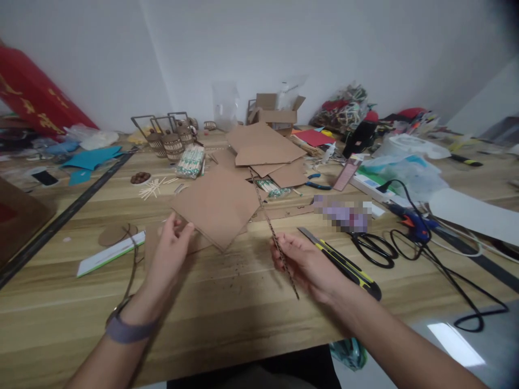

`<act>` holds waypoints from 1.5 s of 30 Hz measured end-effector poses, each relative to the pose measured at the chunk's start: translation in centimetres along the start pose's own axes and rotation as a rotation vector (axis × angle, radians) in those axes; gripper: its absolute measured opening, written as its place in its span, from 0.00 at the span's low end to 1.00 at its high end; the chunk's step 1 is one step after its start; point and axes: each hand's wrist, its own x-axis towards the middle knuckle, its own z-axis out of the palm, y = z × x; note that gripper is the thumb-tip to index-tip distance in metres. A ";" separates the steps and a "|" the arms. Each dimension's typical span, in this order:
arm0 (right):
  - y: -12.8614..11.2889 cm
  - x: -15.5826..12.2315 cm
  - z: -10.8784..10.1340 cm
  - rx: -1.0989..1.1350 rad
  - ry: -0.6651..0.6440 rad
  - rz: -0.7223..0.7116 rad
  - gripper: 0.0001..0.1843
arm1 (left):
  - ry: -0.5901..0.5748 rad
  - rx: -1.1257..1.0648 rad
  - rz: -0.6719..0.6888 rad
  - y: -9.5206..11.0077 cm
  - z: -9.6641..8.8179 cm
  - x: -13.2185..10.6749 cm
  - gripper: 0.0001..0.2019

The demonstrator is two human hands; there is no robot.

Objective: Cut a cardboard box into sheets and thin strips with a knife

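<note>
My left hand (173, 246), a watch strap on its wrist, pinches the near left edge of a square brown cardboard sheet (221, 202), thumb on top. The sheet is tilted with one corner towards me. In my right hand (298, 259) is a piece of corrugated cardboard (270, 224), turned edge-on so that only its thin fluted edge shows. Its width cannot be made out. Just right of that hand lies a yellow and black utility knife (344, 265), blade out. Black-handled scissors (375, 249) rest beyond the knife.
More cardboard sheets (263, 143) are piled behind. A bag of matchstick-like sticks (190, 161) and small handled baskets (170, 141) stand back left. A blue glue gun (419, 227) with a looping black cord lies right. A long black strip (68, 213) crosses the table's left side.
</note>
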 end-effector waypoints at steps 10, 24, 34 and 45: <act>3.6 -1.8 3.6 0.638 -0.208 0.398 0.22 | -0.563 -0.234 -0.069 3.7 6.0 -7.2 0.14; 3.9 -5.9 -2.7 -0.916 0.135 -0.265 0.23 | -0.537 -0.116 -0.135 1.1 7.1 -10.8 0.17; 2.3 -4.9 -12.3 -1.774 0.565 -0.159 0.14 | -0.551 -0.197 -0.330 0.9 8.4 -12.5 0.19; 4.0 -6.5 -3.4 -1.800 0.126 -0.672 0.19 | -0.516 -0.322 -0.436 -0.1 9.2 -13.1 0.29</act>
